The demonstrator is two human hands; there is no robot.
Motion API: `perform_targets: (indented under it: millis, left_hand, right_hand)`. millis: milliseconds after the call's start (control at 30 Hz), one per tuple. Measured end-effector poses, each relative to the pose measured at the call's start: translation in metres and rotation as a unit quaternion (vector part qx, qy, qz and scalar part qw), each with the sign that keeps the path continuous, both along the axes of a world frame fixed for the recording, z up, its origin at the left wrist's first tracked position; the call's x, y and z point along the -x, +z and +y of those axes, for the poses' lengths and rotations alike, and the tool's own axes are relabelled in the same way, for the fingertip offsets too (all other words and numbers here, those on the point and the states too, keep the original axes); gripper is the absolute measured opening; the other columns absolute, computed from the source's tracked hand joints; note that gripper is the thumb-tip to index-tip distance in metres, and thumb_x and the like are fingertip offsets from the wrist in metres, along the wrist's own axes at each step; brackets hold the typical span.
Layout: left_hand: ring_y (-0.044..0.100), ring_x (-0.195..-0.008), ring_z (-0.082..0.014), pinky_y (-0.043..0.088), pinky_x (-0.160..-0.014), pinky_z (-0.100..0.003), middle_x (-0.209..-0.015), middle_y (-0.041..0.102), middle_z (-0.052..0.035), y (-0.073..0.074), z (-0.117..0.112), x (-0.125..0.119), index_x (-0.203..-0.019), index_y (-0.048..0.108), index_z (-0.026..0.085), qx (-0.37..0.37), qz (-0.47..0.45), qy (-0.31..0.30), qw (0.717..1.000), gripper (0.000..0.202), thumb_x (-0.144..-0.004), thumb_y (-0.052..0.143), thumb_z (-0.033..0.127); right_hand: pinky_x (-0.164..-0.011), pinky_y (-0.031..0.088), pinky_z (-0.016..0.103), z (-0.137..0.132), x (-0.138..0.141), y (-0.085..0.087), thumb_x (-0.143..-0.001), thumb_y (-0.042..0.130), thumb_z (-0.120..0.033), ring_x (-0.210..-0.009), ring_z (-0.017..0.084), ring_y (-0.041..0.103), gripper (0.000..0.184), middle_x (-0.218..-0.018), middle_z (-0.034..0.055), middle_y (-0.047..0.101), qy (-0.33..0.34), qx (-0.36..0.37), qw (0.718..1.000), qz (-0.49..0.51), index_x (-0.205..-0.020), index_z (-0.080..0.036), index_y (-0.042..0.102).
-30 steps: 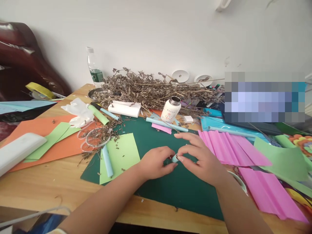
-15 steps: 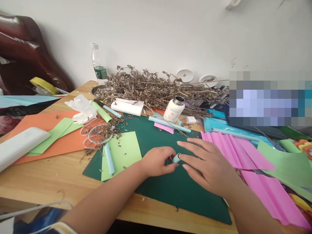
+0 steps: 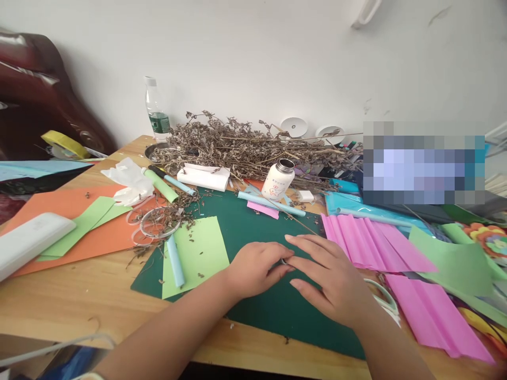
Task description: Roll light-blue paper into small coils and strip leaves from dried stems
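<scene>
Over the green cutting mat (image 3: 253, 309), my left hand (image 3: 253, 270) is closed around a small light-blue paper tube (image 3: 283, 262); only a sliver of its end shows between thumb and forefinger. My right hand (image 3: 335, 277) has its fingers spread, and one fingertip meets the tube's open end. Left of the hands, a light-blue paper roll (image 3: 175, 259) lies on a light-green sheet (image 3: 209, 245). Another long blue roll (image 3: 273, 203) rests beyond the hands, in front of a white bottle (image 3: 278, 182) without a lid.
Dried plant stems (image 3: 237, 140) are heaped along the wall. Pink crepe paper (image 3: 368, 240) and scissors (image 3: 382, 298) lie at right. At left are orange paper (image 3: 43, 211), a white case (image 3: 35, 240), clear tape rings (image 3: 160, 224) and a white glove (image 3: 129, 182).
The view has shifted slightly. My hands have come closer together, and the tube is now more hidden in my left fingers. The scissors now show beside my right wrist.
</scene>
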State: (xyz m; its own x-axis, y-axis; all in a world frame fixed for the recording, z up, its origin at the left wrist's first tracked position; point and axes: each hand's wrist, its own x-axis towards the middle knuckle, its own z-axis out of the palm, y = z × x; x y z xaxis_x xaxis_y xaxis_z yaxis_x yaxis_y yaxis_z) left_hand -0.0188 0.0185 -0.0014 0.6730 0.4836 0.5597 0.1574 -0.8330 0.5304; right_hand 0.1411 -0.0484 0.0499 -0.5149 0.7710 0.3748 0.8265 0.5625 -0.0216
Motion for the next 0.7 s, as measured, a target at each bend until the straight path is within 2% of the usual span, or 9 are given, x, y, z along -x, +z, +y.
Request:
perform_targets:
  millis: [133,233,300,367,500,633,700]
  left_hand:
    - [0.06,-0.078,-0.0124,0.046,-0.066,-0.023,-0.084,0.064,-0.003,-0.004,0.002,0.0,-0.081,0.049,0.016,-0.073,-0.048,0.037,0.996,0.014,-0.078,0.045,0.029]
    - [0.06,-0.077,-0.0116,0.047,-0.066,-0.023,-0.086,0.064,-0.0039,-0.003,0.003,0.002,-0.078,0.051,0.017,-0.13,-0.052,0.056,0.989,0.013,-0.077,0.046,0.028]
    - [0.06,-0.075,-0.0112,0.047,-0.065,-0.023,-0.086,0.063,-0.004,-0.003,0.004,0.003,-0.08,0.052,0.017,-0.15,-0.049,0.064,0.985,0.012,-0.077,0.046,0.027]
    - [0.059,-0.076,-0.0112,0.046,-0.065,-0.023,-0.085,0.064,-0.0038,-0.004,0.004,0.002,-0.082,0.052,0.017,-0.156,-0.055,0.066,0.984,0.012,-0.076,0.048,0.026]
    - [0.059,-0.077,-0.0111,0.047,-0.067,-0.023,-0.084,0.064,-0.0034,-0.007,0.007,0.001,-0.079,0.051,0.016,-0.157,-0.064,0.065,0.983,0.01,-0.074,0.05,0.025]
    - [0.06,-0.075,-0.0121,0.047,-0.064,-0.023,-0.08,0.064,-0.0035,-0.006,0.007,0.001,-0.072,0.05,0.016,-0.149,-0.073,0.079,0.983,0.007,-0.072,0.053,0.023]
    - [0.059,-0.071,-0.0119,0.047,-0.061,-0.023,-0.076,0.063,-0.0027,-0.004,0.006,0.001,-0.069,0.048,0.017,-0.156,-0.067,0.071,0.983,0.007,-0.07,0.053,0.021]
  right_hand:
    - [-0.078,0.041,0.039,0.002,-0.001,-0.008,-0.071,0.049,-0.015,-0.095,0.022,0.048,0.015,-0.106,0.0089,0.053,-0.014,-0.059,0.984,0.166,-0.084,-0.018,0.057]
    - [-0.072,0.044,0.035,0.009,0.003,-0.016,-0.074,0.042,-0.011,-0.084,0.018,0.052,0.016,-0.092,0.0059,0.057,-0.072,-0.093,0.939,0.324,-0.069,-0.019,0.055]
    - [-0.069,0.044,0.033,0.018,0.006,-0.023,-0.077,0.038,-0.012,-0.08,0.016,0.053,0.021,-0.084,0.0046,0.058,-0.099,-0.086,0.911,0.391,-0.062,-0.019,0.052]
    - [-0.068,0.044,0.032,0.027,0.009,-0.029,-0.078,0.038,-0.015,-0.077,0.016,0.054,0.023,-0.081,0.0044,0.058,-0.113,-0.056,0.901,0.415,-0.059,-0.019,0.051]
    - [-0.068,0.044,0.03,0.043,0.012,-0.039,-0.077,0.04,-0.018,-0.076,0.015,0.054,0.022,-0.08,0.0045,0.059,-0.111,0.001,0.911,0.397,-0.059,-0.018,0.053]
    - [-0.069,0.043,0.029,0.052,0.015,-0.046,-0.078,0.04,-0.02,-0.075,0.014,0.054,0.023,-0.075,0.0043,0.059,-0.085,0.043,0.916,0.39,-0.059,-0.018,0.053]
    - [-0.07,0.042,0.029,0.052,0.016,-0.051,-0.078,0.04,-0.023,-0.075,0.014,0.054,0.023,-0.075,0.0044,0.059,-0.062,0.066,0.909,0.406,-0.06,-0.018,0.053]
